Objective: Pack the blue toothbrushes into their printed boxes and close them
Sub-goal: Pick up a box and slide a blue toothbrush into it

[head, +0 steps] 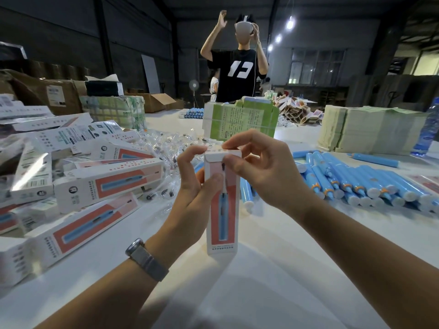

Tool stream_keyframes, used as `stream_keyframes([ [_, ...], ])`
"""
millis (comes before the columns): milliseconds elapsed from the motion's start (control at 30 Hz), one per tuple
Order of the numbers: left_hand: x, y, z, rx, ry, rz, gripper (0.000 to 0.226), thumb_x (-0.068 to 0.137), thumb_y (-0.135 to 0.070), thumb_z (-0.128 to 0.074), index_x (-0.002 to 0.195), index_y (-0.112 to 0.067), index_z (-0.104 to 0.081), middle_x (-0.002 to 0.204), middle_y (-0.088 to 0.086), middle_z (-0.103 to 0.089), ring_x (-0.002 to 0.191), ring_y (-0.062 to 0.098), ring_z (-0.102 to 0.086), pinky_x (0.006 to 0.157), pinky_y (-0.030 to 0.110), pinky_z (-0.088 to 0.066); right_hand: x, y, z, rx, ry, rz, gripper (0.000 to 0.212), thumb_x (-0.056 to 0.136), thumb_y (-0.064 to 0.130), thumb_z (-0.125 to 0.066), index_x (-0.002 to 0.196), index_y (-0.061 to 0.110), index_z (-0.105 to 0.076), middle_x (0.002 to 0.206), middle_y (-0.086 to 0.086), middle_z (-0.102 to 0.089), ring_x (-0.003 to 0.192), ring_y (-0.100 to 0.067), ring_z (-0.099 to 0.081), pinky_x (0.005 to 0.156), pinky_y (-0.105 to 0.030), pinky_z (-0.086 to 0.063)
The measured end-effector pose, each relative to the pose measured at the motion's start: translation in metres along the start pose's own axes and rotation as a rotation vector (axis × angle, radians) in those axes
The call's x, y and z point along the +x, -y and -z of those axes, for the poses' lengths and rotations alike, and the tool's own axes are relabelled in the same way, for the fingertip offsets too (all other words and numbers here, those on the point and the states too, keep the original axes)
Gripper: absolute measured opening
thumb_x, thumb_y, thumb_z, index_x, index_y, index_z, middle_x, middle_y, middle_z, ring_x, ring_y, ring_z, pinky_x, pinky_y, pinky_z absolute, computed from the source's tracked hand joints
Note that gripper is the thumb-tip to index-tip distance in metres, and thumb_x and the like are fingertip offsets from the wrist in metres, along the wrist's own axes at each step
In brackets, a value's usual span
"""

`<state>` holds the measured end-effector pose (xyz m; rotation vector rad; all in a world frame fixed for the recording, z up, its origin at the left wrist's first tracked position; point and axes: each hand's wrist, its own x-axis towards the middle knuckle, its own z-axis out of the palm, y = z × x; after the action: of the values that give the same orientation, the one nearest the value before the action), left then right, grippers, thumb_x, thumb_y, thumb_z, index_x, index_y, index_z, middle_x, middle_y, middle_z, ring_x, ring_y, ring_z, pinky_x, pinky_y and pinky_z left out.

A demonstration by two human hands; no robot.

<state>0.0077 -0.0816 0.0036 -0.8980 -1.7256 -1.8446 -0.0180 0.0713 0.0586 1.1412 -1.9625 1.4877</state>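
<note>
A: The printed box (222,200) stands upright on the table (273,269), left hand (197,184) gripping it, right hand (259,167) pinching the top flap down.

B: Nearly shut! Closed boxes (107,179) piled left, plenty of loose blue toothbrushes (356,181) waiting right.

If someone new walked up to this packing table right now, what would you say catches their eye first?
First, the upright printed box at centre, gripped by the left hand while the right hand pinches its top flap. Next, the blue toothbrushes heaped on the table to the right, and the pile of packed boxes to the left. Behind stands a person in a black shirt with both arms raised.
</note>
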Motion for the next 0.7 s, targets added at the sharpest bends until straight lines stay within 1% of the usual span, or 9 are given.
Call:
stream_keyframes([
  [67,0.001,-0.001,0.001,0.009,-0.047,-0.049,0.022,0.104,-0.026,-0.038,0.108,-0.048,-0.036,0.087,-0.007,-0.065,0.077,0.013,-0.067,0.067,0.027,-0.058,0.0,0.003,-0.004,-0.053,0.003,0.067,0.013,0.086,0.013,-0.069,0.097,0.02,-0.069,0.093,-0.001,-0.063,0.078,-0.015,-0.058,0.069,-0.029,-0.052],
  [133,0.002,-0.001,-0.001,0.015,-0.092,-0.1,0.018,0.106,-0.029,-0.035,0.105,-0.047,-0.039,0.08,-0.013,-0.064,0.07,0.004,-0.063,0.062,0.019,-0.052,0.0,0.006,-0.006,-0.058,0.003,0.108,0.012,0.085,0.009,-0.07,0.093,0.019,-0.07,0.093,-0.004,-0.064,0.084,-0.021,-0.062,0.067,-0.028,-0.052],
  [200,0.003,-0.002,-0.001,0.039,-0.124,-0.123,0.013,0.103,-0.036,-0.037,0.102,-0.048,-0.041,0.076,-0.014,-0.063,0.065,0.001,-0.059,0.058,0.016,-0.049,-0.001,0.009,-0.008,-0.054,-0.003,0.114,0.012,0.084,0.006,-0.07,0.09,0.017,-0.07,0.094,-0.002,-0.064,0.089,-0.019,-0.063,0.067,-0.025,-0.05],
  [267,0.002,-0.001,-0.001,0.057,-0.138,-0.128,0.011,0.101,-0.038,-0.037,0.102,-0.048,-0.041,0.076,-0.013,-0.064,0.064,0.002,-0.06,0.057,0.016,-0.048,-0.002,0.01,-0.013,-0.103,-0.024,0.112,0.011,0.085,0.005,-0.068,0.093,0.012,-0.071,0.097,0.001,-0.065,0.092,-0.016,-0.063,0.069,-0.03,-0.052],
  [333,0.0,0.001,0.0,0.1,-0.152,-0.128,0.013,0.104,-0.036,-0.035,0.105,-0.048,-0.038,0.078,-0.011,-0.065,0.064,0.003,-0.06,0.056,0.018,-0.049,-0.004,0.011,-0.017,-0.156,-0.058,0.115,0.011,0.085,0.005,-0.067,0.095,0.01,-0.072,0.096,0.003,-0.065,0.09,-0.018,-0.063,0.071,-0.039,-0.054],
  [400,-0.002,0.001,-0.001,0.156,-0.156,-0.13,0.016,0.105,-0.033,-0.033,0.108,-0.049,-0.035,0.08,-0.006,-0.065,0.064,0.008,-0.062,0.055,0.021,-0.051,-0.004,0.013,-0.018,-0.168,-0.081,0.119,0.011,0.085,0.007,-0.067,0.093,0.01,-0.073,0.09,0.003,-0.065,0.084,-0.018,-0.063,0.07,-0.039,-0.054],
  [533,-0.004,-0.002,-0.004,0.238,-0.119,-0.142,0.022,0.103,-0.04,-0.032,0.116,-0.058,-0.03,0.093,0.0,-0.066,0.075,0.022,-0.07,0.063,0.032,-0.061,-0.002,0.018,-0.015,-0.154,-0.103,0.113,0.009,0.085,0.008,-0.069,0.089,0.014,-0.074,0.081,0.013,-0.06,0.074,-0.013,-0.059,0.065,-0.026,-0.052],
  [600,-0.005,-0.004,-0.003,0.266,-0.116,-0.153,0.026,0.102,-0.044,-0.031,0.12,-0.063,-0.028,0.093,0.0,-0.066,0.079,0.025,-0.07,0.065,0.035,-0.061,-0.002,0.02,-0.016,-0.138,-0.097,0.111,0.01,0.084,0.008,-0.069,0.087,0.017,-0.073,0.078,0.017,-0.059,0.073,-0.01,-0.057,0.063,-0.019,-0.047],
  [700,-0.005,-0.005,-0.002,0.327,-0.105,-0.192,0.032,0.105,-0.039,-0.029,0.125,-0.063,-0.026,0.092,0.003,-0.064,0.076,0.029,-0.069,0.062,0.048,-0.058,0.0,0.021,-0.014,-0.089,-0.094,0.088,0.014,0.083,0.008,-0.067,0.085,0.02,-0.073,0.076,0.02,-0.058,0.072,-0.006,-0.056,0.063,-0.016,-0.045],
])
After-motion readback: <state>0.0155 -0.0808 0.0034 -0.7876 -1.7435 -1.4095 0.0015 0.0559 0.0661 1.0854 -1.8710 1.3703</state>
